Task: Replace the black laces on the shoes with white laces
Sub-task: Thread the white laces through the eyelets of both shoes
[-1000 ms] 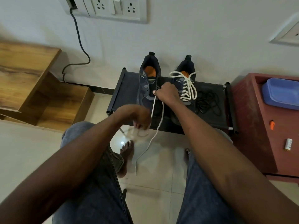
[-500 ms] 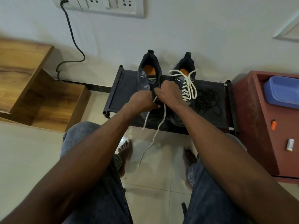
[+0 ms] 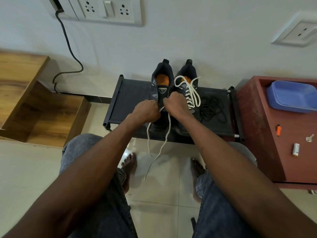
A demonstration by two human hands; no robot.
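On the low black rack [image 3: 130, 93] at twelve o'clock, our left hand [image 3: 145, 112] and right hand [image 3: 175, 104] meet curled over the left shoe [image 3: 160, 86], each gripping its white lace [image 3: 167, 133].

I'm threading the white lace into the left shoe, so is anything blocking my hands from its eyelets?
Nothing visible does. Both the left hand and right hand already grip the white lace at the left shoe. The black laces lie aside on the rack, beyond the laced right shoe.

floor [image 3: 25, 169] glossy tile | shelf [image 3: 25, 83] wood | rack [image 3: 130, 95] matt cloth
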